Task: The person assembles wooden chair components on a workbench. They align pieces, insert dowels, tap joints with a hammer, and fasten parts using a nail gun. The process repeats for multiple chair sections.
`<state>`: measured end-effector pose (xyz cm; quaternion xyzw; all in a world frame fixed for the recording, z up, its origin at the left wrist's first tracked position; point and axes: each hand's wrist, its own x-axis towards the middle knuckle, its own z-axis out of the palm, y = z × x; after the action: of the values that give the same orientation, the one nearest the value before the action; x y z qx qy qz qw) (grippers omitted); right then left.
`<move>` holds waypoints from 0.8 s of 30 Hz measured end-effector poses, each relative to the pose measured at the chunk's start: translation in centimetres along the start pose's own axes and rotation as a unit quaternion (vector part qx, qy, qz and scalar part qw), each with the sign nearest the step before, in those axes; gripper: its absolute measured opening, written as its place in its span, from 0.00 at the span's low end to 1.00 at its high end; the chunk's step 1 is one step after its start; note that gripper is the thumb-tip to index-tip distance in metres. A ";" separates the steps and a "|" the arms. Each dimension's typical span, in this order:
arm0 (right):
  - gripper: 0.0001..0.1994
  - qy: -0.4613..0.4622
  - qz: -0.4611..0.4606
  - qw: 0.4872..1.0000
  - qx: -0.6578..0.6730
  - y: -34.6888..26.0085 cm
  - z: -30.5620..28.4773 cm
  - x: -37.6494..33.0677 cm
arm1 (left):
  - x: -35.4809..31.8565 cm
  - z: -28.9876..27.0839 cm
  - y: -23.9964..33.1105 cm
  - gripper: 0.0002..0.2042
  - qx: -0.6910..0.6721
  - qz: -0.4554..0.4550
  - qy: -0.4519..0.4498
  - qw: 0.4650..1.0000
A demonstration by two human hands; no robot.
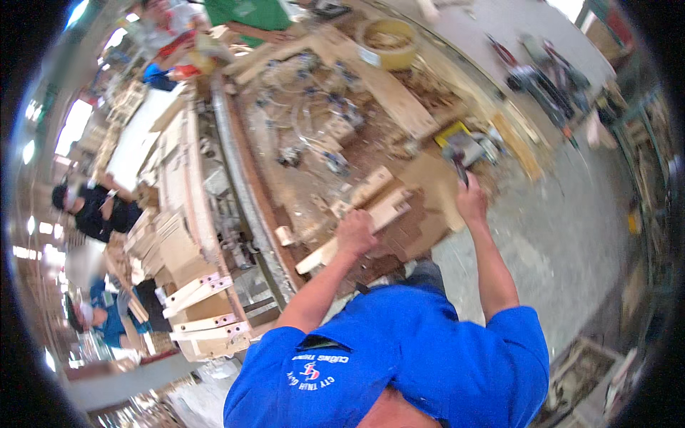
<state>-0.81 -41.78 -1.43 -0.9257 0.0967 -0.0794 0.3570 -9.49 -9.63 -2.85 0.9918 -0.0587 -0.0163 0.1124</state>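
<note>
Busy woodshop, a sawdust-strewn table [399,235] cluttered with offcuts. Left hand [354,233] clamps a pale wood strip [357,232] at the near edge; right hand [471,202] is closed around a dark tool [457,162]. Best to pin the strip flat, fingers clear.

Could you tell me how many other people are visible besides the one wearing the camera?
4: one in dark clothes at far left, one in blue lower left, one in green at top, another top left. Blur may hide more.
</note>
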 end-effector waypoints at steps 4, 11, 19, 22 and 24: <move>0.22 -0.079 -0.010 0.976 -0.202 -0.3 2.3 0.9 | -0.9 -1.1 -0.4 0.23 -0.013 -0.018 0.008 1.000; 0.24 -0.106 -0.275 0.931 -0.216 -1.7 5.5 0.4 | -1.3 -1.3 -0.7 0.26 -0.026 -0.030 0.014 0.999; 0.13 -0.238 -0.255 0.929 -0.122 -1.7 7.0 2.2 | -0.6 -1.7 -0.1 0.26 -0.033 -0.025 -0.007 0.999; 0.11 -0.257 -0.256 0.927 -0.091 -1.8 7.1 2.8 | -0.6 -1.8 -0.2 0.27 -0.037 -0.025 0.000 0.999; 0.11 -0.243 -0.281 0.926 -0.073 -2.1 7.4 2.8 | -0.7 -1.7 -0.2 0.27 -0.035 -0.030 0.001 0.999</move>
<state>3.77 -36.16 -5.22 -0.9294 -0.2516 0.0578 0.2639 -10.10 -8.98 -1.26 0.9886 -0.0286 -0.0205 0.1464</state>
